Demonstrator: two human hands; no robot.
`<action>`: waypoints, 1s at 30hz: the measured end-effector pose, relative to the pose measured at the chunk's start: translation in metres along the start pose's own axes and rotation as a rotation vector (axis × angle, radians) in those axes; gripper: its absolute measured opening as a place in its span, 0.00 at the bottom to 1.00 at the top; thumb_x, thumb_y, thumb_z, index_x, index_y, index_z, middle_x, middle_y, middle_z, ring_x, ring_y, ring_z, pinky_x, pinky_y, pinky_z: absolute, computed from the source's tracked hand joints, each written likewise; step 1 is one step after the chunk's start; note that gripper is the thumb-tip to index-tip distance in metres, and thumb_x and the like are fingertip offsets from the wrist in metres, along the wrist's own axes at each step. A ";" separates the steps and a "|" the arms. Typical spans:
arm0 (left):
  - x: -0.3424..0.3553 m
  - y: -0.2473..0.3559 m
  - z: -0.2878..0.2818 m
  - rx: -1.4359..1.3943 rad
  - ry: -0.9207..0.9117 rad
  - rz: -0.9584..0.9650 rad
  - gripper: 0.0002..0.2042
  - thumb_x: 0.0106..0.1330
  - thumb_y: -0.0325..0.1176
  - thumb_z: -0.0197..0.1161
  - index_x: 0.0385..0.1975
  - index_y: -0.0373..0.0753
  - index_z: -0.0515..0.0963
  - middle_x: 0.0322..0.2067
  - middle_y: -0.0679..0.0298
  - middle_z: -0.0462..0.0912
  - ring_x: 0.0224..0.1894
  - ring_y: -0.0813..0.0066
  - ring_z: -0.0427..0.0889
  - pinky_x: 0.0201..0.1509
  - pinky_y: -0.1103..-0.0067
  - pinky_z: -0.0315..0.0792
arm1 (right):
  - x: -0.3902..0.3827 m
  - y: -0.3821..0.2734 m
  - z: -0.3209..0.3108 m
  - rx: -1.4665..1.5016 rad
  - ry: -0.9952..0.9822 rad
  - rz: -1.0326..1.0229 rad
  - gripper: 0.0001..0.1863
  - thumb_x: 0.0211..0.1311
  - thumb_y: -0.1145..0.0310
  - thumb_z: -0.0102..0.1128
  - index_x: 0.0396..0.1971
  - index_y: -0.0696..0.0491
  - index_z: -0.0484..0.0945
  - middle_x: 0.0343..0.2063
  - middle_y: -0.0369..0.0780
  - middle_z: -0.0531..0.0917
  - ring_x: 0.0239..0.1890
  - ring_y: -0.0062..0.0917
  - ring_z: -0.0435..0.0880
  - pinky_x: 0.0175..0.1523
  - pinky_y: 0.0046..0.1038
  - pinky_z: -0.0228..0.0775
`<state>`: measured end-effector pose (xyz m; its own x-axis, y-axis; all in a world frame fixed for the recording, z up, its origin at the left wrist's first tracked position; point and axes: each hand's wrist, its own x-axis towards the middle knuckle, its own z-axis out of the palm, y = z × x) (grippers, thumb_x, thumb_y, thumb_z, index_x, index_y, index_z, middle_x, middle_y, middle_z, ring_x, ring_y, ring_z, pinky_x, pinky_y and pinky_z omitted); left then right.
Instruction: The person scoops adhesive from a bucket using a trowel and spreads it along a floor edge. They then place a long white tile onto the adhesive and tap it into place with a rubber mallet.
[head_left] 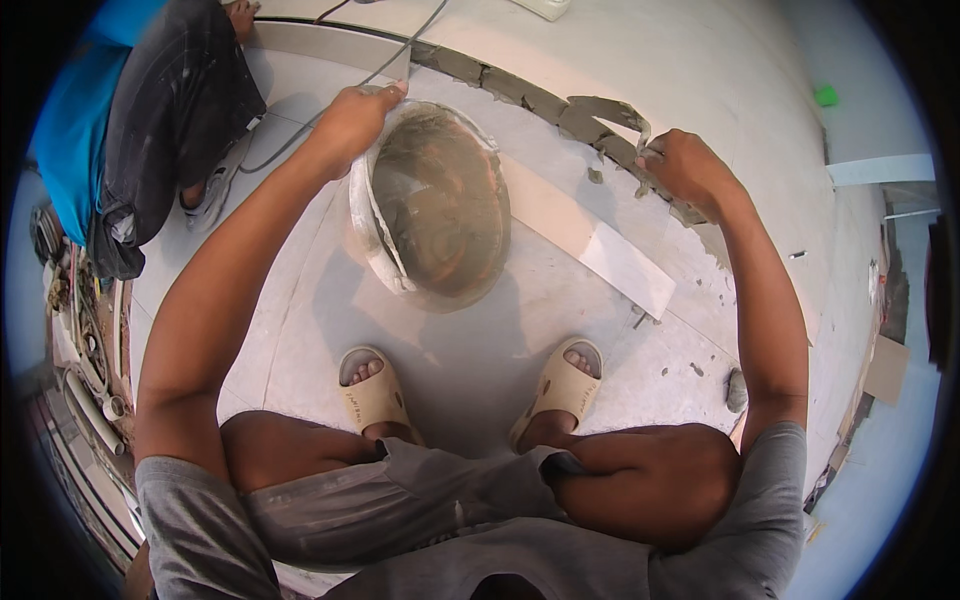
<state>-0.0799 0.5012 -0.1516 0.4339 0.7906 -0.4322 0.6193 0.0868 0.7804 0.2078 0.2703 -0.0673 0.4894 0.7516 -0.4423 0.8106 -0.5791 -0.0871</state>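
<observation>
My left hand [352,130] is closed beside the upper left rim of a large pale bucket [365,215], at the end of an upright tile strip [320,45]; exactly what its fingers grip is unclear. Wet grey mortar or slurry [440,200] is inside the bucket. My right hand [688,172] grips a mortar-coated trowel [610,110] over a long band of grey mortar [530,98] along the wall base. A pale tile piece [590,240] lies diagonally on the floor right of the bucket.
Another person in dark trousers [170,110] crouches at upper left, with a blue cloth [70,150] beside them. A grey cable [290,140] crosses behind my left arm. Pipes and debris [90,400] line the left edge. A small stone-like lump [737,390] lies by my right arm.
</observation>
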 end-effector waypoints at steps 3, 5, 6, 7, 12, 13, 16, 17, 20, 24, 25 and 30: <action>0.001 0.002 -0.003 -0.039 -0.100 0.031 0.31 0.67 0.51 0.57 0.46 0.17 0.74 0.42 0.39 0.80 0.44 0.55 0.82 0.51 0.70 0.72 | -0.032 -0.018 -0.008 -0.004 0.020 -0.084 0.16 0.62 0.63 0.59 0.33 0.63 0.76 0.28 0.53 0.82 0.33 0.44 0.81 0.42 0.41 0.71; -0.007 0.011 -0.004 -0.055 -0.153 -0.033 0.31 0.67 0.50 0.57 0.46 0.18 0.74 0.43 0.39 0.80 0.43 0.56 0.82 0.50 0.71 0.73 | -0.045 -0.029 0.011 -0.033 0.017 -0.256 0.15 0.62 0.64 0.59 0.40 0.61 0.73 0.31 0.52 0.82 0.37 0.44 0.81 0.44 0.41 0.71; -0.010 0.016 -0.004 -0.065 -0.185 -0.055 0.30 0.67 0.50 0.57 0.47 0.18 0.74 0.43 0.39 0.80 0.43 0.57 0.82 0.50 0.71 0.73 | -0.049 -0.035 0.017 -0.051 0.025 -0.332 0.16 0.63 0.65 0.59 0.44 0.60 0.72 0.33 0.52 0.82 0.38 0.44 0.82 0.45 0.42 0.71; -0.009 0.014 -0.005 -0.067 -0.183 -0.044 0.30 0.67 0.50 0.57 0.46 0.19 0.75 0.43 0.41 0.80 0.42 0.58 0.82 0.50 0.72 0.73 | -0.049 -0.049 0.023 -0.155 -0.122 -0.347 0.20 0.62 0.66 0.60 0.51 0.57 0.68 0.37 0.51 0.81 0.43 0.44 0.81 0.47 0.43 0.72; -0.023 0.015 -0.002 -0.044 -0.155 0.048 0.23 0.67 0.48 0.58 0.40 0.29 0.80 0.33 0.56 0.83 0.30 0.73 0.81 0.37 0.76 0.76 | -0.029 -0.081 0.099 -0.137 0.092 -0.717 0.11 0.55 0.72 0.58 0.38 0.58 0.78 0.29 0.46 0.81 0.38 0.38 0.82 0.42 0.39 0.73; -0.024 0.018 0.000 -0.040 -0.171 0.055 0.23 0.67 0.49 0.58 0.40 0.29 0.80 0.33 0.56 0.83 0.31 0.73 0.81 0.37 0.76 0.75 | -0.028 -0.087 0.103 -0.162 0.135 -0.749 0.09 0.54 0.72 0.58 0.35 0.56 0.80 0.30 0.45 0.81 0.38 0.37 0.82 0.42 0.37 0.73; -0.028 0.022 -0.002 -0.015 -0.177 0.072 0.24 0.66 0.50 0.58 0.40 0.29 0.80 0.34 0.57 0.83 0.33 0.73 0.81 0.40 0.77 0.75 | -0.021 -0.109 0.115 -0.216 0.280 -0.880 0.06 0.51 0.72 0.57 0.27 0.53 0.83 0.30 0.43 0.82 0.37 0.34 0.82 0.40 0.33 0.74; -0.027 0.020 0.000 -0.004 -0.181 0.080 0.24 0.66 0.50 0.58 0.40 0.29 0.80 0.34 0.57 0.83 0.34 0.73 0.80 0.41 0.77 0.74 | -0.018 -0.116 0.120 -0.222 0.326 -0.919 0.06 0.50 0.72 0.57 0.25 0.51 0.84 0.30 0.43 0.82 0.37 0.34 0.82 0.40 0.32 0.74; -0.026 0.020 0.005 0.036 -0.207 0.110 0.24 0.67 0.51 0.58 0.41 0.29 0.80 0.35 0.57 0.83 0.35 0.73 0.80 0.43 0.77 0.74 | -0.014 -0.128 0.127 -0.299 0.306 -0.987 0.08 0.51 0.71 0.56 0.29 0.55 0.83 0.31 0.41 0.81 0.37 0.32 0.82 0.41 0.31 0.74; -0.022 0.017 0.010 0.091 -0.169 0.099 0.23 0.67 0.49 0.57 0.41 0.29 0.80 0.35 0.57 0.83 0.36 0.73 0.80 0.43 0.77 0.74 | -0.002 -0.131 0.126 -0.365 0.194 -1.020 0.09 0.51 0.70 0.57 0.31 0.56 0.82 0.32 0.40 0.82 0.37 0.31 0.82 0.42 0.31 0.74; -0.019 0.014 0.011 0.074 -0.157 0.082 0.23 0.68 0.49 0.58 0.41 0.29 0.80 0.35 0.57 0.83 0.35 0.73 0.80 0.43 0.77 0.74 | 0.001 -0.131 0.127 -0.335 0.171 -1.026 0.09 0.51 0.70 0.57 0.31 0.56 0.82 0.32 0.41 0.82 0.37 0.32 0.83 0.42 0.31 0.75; -0.015 0.011 0.009 0.002 -0.163 0.060 0.21 0.68 0.48 0.58 0.40 0.30 0.80 0.33 0.58 0.83 0.33 0.73 0.80 0.40 0.76 0.74 | 0.005 -0.124 0.129 -0.284 -0.030 -0.966 0.10 0.51 0.69 0.57 0.31 0.55 0.82 0.33 0.43 0.83 0.37 0.36 0.84 0.43 0.36 0.76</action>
<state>-0.0737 0.4854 -0.1406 0.5706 0.6853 -0.4525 0.5903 0.0408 0.8061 0.0681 0.3048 -0.1737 -0.4229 0.8488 -0.3173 0.9044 0.3735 -0.2064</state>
